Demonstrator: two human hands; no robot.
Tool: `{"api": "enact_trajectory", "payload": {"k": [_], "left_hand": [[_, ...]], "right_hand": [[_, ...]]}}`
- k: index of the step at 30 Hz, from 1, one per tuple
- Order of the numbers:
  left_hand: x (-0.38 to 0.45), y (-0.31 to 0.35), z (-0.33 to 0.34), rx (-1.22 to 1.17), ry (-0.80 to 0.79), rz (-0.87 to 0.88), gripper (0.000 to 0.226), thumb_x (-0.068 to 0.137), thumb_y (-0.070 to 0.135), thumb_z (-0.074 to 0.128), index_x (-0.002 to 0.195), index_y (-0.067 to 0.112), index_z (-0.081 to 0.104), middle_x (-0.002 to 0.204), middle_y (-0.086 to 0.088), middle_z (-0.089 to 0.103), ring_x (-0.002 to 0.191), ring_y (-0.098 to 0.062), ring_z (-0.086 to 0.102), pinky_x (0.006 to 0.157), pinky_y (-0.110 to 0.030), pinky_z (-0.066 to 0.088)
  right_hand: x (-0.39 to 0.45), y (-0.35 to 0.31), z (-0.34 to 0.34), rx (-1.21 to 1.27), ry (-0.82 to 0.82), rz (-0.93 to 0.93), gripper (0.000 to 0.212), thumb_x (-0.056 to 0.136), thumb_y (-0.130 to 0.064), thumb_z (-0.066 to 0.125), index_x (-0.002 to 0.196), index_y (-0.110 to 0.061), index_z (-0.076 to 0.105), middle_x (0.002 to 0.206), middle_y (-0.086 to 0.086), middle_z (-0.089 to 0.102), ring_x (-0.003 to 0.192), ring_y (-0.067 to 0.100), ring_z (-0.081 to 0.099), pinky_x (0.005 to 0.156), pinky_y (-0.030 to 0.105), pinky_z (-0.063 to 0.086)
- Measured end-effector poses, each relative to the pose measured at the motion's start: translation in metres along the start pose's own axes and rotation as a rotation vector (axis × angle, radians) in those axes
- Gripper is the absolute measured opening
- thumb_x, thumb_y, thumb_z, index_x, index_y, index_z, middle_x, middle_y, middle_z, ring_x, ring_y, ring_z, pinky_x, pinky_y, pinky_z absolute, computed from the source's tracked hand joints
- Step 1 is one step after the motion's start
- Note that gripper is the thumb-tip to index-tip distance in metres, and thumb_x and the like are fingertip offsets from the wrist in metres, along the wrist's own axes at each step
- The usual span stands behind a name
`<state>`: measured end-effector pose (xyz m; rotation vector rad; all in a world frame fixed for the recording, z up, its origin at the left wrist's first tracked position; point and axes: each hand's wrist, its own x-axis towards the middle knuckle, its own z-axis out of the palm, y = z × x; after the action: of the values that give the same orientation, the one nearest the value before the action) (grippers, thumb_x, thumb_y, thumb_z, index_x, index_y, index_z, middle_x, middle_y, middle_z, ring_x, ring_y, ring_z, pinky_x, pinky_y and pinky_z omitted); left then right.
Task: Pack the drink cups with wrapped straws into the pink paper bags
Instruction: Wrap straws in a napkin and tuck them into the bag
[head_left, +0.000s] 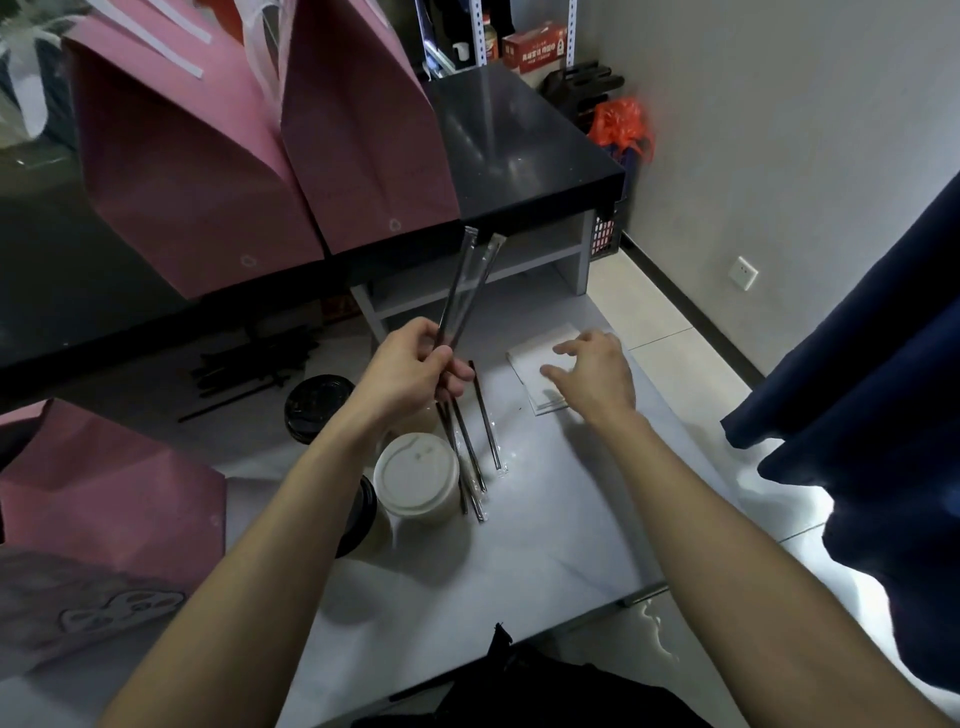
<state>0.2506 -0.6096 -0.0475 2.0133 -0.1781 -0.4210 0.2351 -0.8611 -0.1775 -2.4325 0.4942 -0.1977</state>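
Two wrapped straws stand up at a tilt, fanning apart at their tops, pinched near their lower ends in the grip of the left hand, whose fingers and thumb curl round them above the pale surface. Just below that hand, more wrapped straws lie flat on the surface, beside a white-lidded cup; a black-lidded cup stands to its left, and another dark-lidded cup is partly hidden by the left forearm. The right hand hovers with a loose, wide grip, holding nothing, over a stack of white napkins. Two pink paper bags stand on the black counter behind; a third pink bag sits at the left.
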Motion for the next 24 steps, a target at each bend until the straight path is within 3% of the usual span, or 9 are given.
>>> {"api": "enact_trajectory", "payload": {"k": [3, 5, 9, 12, 15, 17, 19, 22, 24], "left_hand": [[0.007, 0.000, 0.000, 0.091, -0.023, -0.012, 0.024, 0.115, 0.002, 0.042, 0.130, 0.011, 0.058, 0.098, -0.013, 0.081, 0.067, -0.012, 0.067, 0.064, -0.028, 0.055], [0.012, -0.002, -0.001, 0.171, -0.013, -0.031, 0.025, 0.114, 0.004, 0.042, 0.124, 0.017, 0.061, 0.098, -0.006, 0.079, 0.070, -0.013, 0.063, 0.069, -0.033, 0.052], [0.018, -0.004, 0.001, 0.259, 0.039, -0.029, 0.013, 0.105, 0.030, 0.050, 0.108, 0.029, 0.063, 0.089, 0.004, 0.069, 0.078, -0.018, 0.059, 0.077, -0.041, 0.049], [0.019, -0.008, 0.001, 0.228, 0.114, 0.055, 0.019, 0.095, 0.047, 0.072, 0.101, 0.029, 0.068, 0.076, 0.011, 0.061, 0.068, -0.011, 0.055, 0.069, -0.033, 0.046], [0.023, -0.008, 0.001, 0.191, 0.113, 0.153, 0.027, 0.085, 0.036, 0.091, 0.107, 0.031, 0.075, 0.063, 0.013, 0.048, 0.057, -0.009, 0.045, 0.061, -0.028, 0.040], [0.023, -0.001, 0.005, 0.212, 0.079, 0.210, 0.046, 0.080, 0.034, 0.095, 0.120, 0.037, 0.075, 0.064, 0.016, 0.052, 0.058, -0.007, 0.047, 0.060, -0.022, 0.040], [0.026, 0.004, 0.012, 0.278, 0.062, 0.248, 0.056, 0.077, 0.034, 0.097, 0.128, 0.039, 0.074, 0.077, 0.022, 0.068, 0.065, 0.001, 0.058, 0.066, -0.018, 0.045], [0.033, 0.001, 0.019, 0.351, 0.100, 0.235, 0.021, 0.086, 0.038, 0.092, 0.104, 0.032, 0.082, 0.080, 0.009, 0.074, 0.071, -0.005, 0.063, 0.072, -0.036, 0.052], [0.036, -0.005, 0.016, 0.319, 0.184, 0.188, 0.020, 0.089, 0.040, 0.087, 0.087, 0.022, 0.079, 0.078, -0.005, 0.073, 0.069, -0.012, 0.059, 0.071, -0.046, 0.055]], "right_hand": [[0.012, 0.002, 0.008, -0.186, -0.081, -0.018, 0.022, 0.089, -0.035, 0.085, 0.106, -0.021, 0.087, 0.119, 0.004, 0.064, 0.120, 0.029, 0.056, 0.105, 0.040, 0.050], [0.012, 0.001, 0.009, -0.204, -0.082, -0.021, 0.012, 0.092, -0.027, 0.080, 0.101, -0.023, 0.087, 0.115, 0.005, 0.064, 0.116, 0.030, 0.057, 0.103, 0.039, 0.050], [0.008, 0.001, 0.007, -0.256, -0.087, -0.096, 0.022, 0.100, -0.018, 0.065, 0.107, -0.018, 0.086, 0.118, 0.007, 0.068, 0.118, 0.030, 0.053, 0.101, 0.040, 0.048], [0.006, -0.004, -0.005, -0.149, -0.036, -0.115, 0.021, 0.102, -0.022, 0.063, 0.108, -0.016, 0.082, 0.123, 0.009, 0.068, 0.123, 0.031, 0.053, 0.107, 0.043, 0.045], [0.005, -0.016, -0.030, 0.025, -0.048, -0.230, 0.014, 0.102, -0.023, 0.068, 0.107, -0.014, 0.077, 0.117, 0.006, 0.066, 0.120, 0.030, 0.054, 0.107, 0.043, 0.044], [0.003, -0.028, -0.045, 0.088, -0.109, -0.338, 0.008, 0.101, -0.024, 0.073, 0.104, -0.017, 0.078, 0.112, 0.000, 0.066, 0.115, 0.026, 0.056, 0.104, 0.041, 0.045], [0.001, -0.039, -0.052, 0.166, -0.169, -0.389, 0.002, 0.100, -0.027, 0.076, 0.100, -0.025, 0.078, 0.112, -0.004, 0.069, 0.113, 0.021, 0.059, 0.099, 0.036, 0.046], [0.001, -0.044, -0.050, 0.378, -0.179, -0.338, 0.006, 0.102, -0.031, 0.074, 0.100, -0.028, 0.079, 0.107, -0.011, 0.074, 0.103, 0.010, 0.065, 0.083, 0.021, 0.047], [0.001, -0.036, -0.042, 0.421, -0.067, -0.245, 0.015, 0.107, -0.030, 0.067, 0.106, -0.024, 0.081, 0.106, -0.009, 0.077, 0.100, 0.010, 0.067, 0.080, 0.023, 0.048]]}}
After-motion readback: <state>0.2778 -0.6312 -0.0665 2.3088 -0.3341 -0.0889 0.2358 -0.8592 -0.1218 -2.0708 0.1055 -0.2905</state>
